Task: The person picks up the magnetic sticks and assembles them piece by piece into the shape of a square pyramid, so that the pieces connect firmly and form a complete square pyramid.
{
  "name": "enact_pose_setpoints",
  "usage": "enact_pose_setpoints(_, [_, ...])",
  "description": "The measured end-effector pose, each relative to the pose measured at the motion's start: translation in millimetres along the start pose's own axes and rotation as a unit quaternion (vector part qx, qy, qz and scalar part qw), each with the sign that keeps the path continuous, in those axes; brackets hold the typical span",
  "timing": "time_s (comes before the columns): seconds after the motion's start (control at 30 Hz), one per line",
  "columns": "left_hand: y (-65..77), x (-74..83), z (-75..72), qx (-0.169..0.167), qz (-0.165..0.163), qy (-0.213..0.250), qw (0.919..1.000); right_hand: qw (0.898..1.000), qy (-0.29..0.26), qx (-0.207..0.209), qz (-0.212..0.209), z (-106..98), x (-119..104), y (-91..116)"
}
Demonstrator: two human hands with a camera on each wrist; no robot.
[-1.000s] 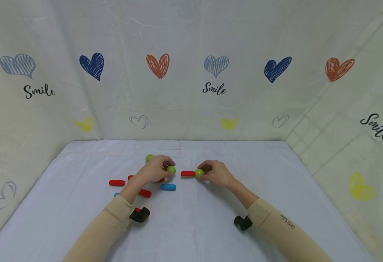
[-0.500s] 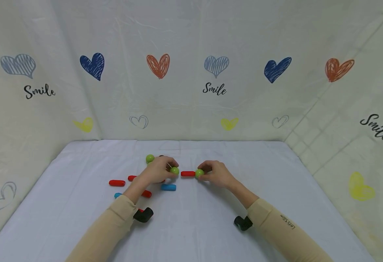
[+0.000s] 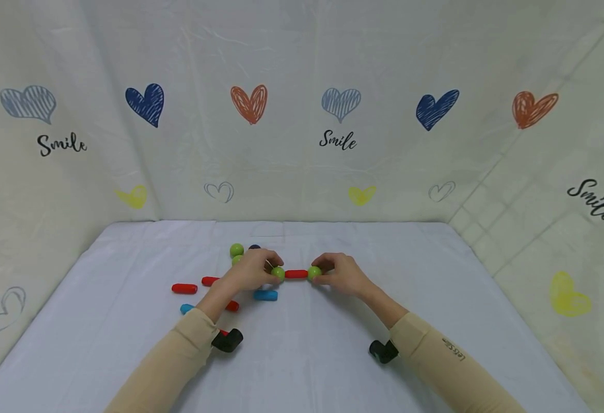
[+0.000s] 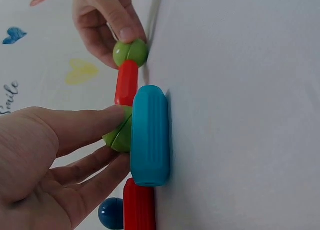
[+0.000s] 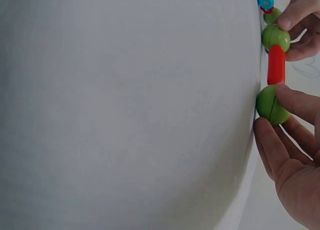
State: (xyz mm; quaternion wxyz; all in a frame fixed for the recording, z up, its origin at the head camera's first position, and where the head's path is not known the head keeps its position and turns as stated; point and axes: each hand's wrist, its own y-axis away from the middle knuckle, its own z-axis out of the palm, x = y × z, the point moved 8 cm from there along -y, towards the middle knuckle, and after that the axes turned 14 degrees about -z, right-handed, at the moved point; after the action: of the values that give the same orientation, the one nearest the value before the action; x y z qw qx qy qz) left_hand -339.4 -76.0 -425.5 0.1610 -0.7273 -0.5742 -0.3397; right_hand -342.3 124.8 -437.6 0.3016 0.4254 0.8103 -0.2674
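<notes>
While below "Smile" lettering [image 3: 338, 139], left hand [image 3: 252, 269] and right hand [image 3: 341, 273] clamped on green balls [image 3: 314, 273].

There are six red rods [image 3: 296, 274], two blue rods [image 3: 265, 295] and five balls [image 3: 237, 249].

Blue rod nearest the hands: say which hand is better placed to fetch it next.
Left, probably. The left hand is closer to the blue rod; the right hand is across the red rod between them. Each pinches a green ball, so either must release first.
</notes>
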Motion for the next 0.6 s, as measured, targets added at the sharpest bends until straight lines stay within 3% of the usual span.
enact_pose_setpoints(0.6, [3.5,-0.8,-6.6,0.015,-0.001,-0.015,0.9998,1.000,0.007,-0.003,-0.006,-0.7,-0.6,0.3])
